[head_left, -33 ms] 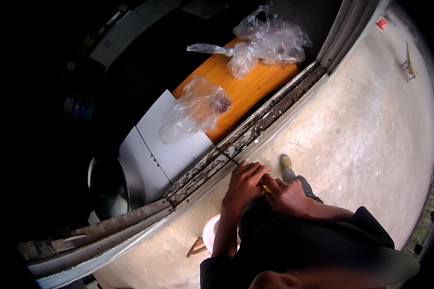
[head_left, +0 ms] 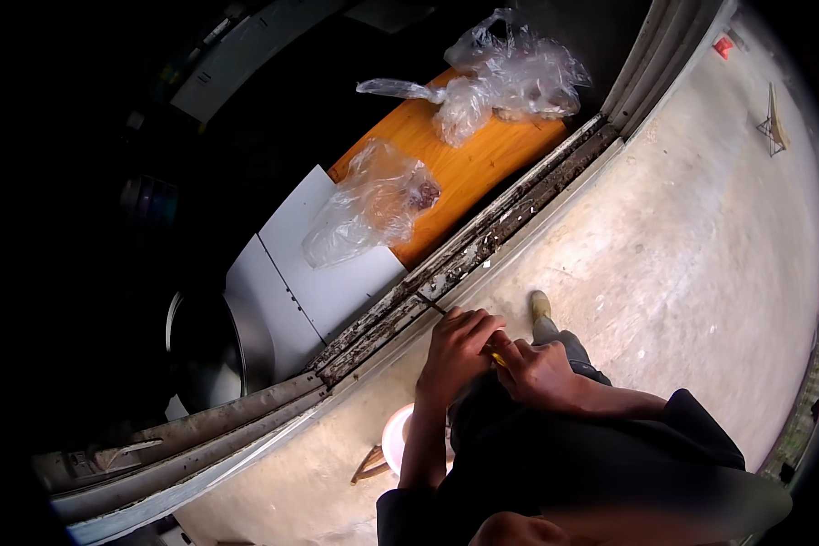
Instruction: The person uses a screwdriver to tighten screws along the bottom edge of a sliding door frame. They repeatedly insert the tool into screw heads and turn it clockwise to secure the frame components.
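A tool that looks like a screwdriver (head_left: 431, 304), with a thin dark shaft and a yellow handle, is held between both hands. Its shaft slants up and left, the tip at the worn window sill track (head_left: 469, 259). My left hand (head_left: 460, 350) is closed around the shaft end, knuckles up. Just to its right, my right hand (head_left: 539, 371) grips the yellow handle, which shows only as a small patch between the fingers. The sill track is dark, with flaking white paint and loose bits along it.
Beyond the sill, clear plastic bags (head_left: 519, 77) and another bag (head_left: 369, 209) lie on an orange wooden top (head_left: 469, 168) and white panels (head_left: 287, 300). A metal pot (head_left: 250, 350) stands at left. Below my left forearm is a pale basin (head_left: 394, 441) on a wooden stand.
The tool's tip has drawn back slightly toward my hands, and less of the shaft shows. My left hand has shifted a little left. Both grips look the same.
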`<move>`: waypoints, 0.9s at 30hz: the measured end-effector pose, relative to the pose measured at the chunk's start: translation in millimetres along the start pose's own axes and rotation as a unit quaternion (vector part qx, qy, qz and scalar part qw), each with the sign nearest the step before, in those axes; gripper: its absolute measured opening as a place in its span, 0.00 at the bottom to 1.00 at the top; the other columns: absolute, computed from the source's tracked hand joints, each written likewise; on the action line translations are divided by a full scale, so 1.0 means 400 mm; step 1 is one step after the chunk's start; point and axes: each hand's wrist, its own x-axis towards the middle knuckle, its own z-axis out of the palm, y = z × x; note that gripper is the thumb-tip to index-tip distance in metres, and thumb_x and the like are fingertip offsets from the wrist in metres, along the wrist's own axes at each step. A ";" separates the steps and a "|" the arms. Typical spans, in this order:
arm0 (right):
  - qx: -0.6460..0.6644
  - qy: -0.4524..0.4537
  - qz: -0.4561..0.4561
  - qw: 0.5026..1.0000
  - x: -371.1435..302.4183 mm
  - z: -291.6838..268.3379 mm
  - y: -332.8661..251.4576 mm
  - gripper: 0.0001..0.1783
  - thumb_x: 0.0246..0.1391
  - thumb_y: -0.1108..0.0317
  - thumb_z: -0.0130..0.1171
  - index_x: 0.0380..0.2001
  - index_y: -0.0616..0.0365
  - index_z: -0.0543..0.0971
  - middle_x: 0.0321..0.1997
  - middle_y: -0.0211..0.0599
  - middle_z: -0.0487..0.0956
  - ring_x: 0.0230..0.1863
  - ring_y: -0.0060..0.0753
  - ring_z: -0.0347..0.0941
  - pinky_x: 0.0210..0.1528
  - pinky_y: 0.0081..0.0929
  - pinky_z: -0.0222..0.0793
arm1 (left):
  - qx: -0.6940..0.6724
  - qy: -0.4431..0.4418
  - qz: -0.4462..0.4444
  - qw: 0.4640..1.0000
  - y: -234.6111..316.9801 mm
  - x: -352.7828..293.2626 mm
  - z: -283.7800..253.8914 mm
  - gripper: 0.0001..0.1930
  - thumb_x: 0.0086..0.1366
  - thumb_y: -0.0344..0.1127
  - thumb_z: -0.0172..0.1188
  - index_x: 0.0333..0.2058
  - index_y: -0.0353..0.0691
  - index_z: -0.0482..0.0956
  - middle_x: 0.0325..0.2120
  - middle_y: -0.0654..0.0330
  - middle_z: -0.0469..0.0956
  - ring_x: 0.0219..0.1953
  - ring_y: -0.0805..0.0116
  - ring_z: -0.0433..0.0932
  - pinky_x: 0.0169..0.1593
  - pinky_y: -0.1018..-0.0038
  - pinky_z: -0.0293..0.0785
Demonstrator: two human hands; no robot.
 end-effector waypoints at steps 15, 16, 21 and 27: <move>0.081 -0.021 0.028 0.996 0.018 -0.025 -0.016 0.25 0.53 0.67 0.63 0.55 0.56 0.75 0.29 0.42 0.82 0.25 0.48 0.80 0.24 0.42 0.73 | 0.053 0.024 -0.016 0.998 0.014 -0.030 -0.018 0.16 0.47 0.24 0.63 0.38 0.42 0.78 0.30 0.59 0.77 0.31 0.55 0.75 0.37 0.62 0.70; 0.092 -0.006 0.037 0.995 0.008 -0.047 0.000 0.24 0.52 0.68 0.63 0.54 0.56 0.75 0.29 0.43 0.82 0.25 0.49 0.80 0.25 0.42 0.73 | 0.048 0.020 -0.003 0.999 0.028 -0.001 0.000 0.17 0.47 0.23 0.63 0.39 0.42 0.78 0.30 0.59 0.76 0.31 0.55 0.75 0.37 0.62 0.69; 0.110 0.016 0.139 0.984 -0.036 -0.174 0.071 0.22 0.49 0.72 0.62 0.50 0.59 0.78 0.32 0.47 0.83 0.26 0.55 0.80 0.31 0.43 0.77 | -0.012 -0.002 0.060 0.998 0.077 0.131 0.106 0.19 0.49 0.22 0.63 0.42 0.41 0.79 0.33 0.57 0.78 0.34 0.52 0.76 0.40 0.60 0.73; 0.085 0.064 0.241 0.965 -0.105 -0.261 0.154 0.26 0.48 0.73 0.62 0.54 0.60 0.78 0.29 0.51 0.82 0.27 0.56 0.81 0.33 0.42 0.77 | -0.073 -0.026 0.151 0.986 0.118 0.281 0.242 0.20 0.48 0.18 0.62 0.43 0.40 0.79 0.34 0.57 0.78 0.37 0.52 0.78 0.42 0.61 0.74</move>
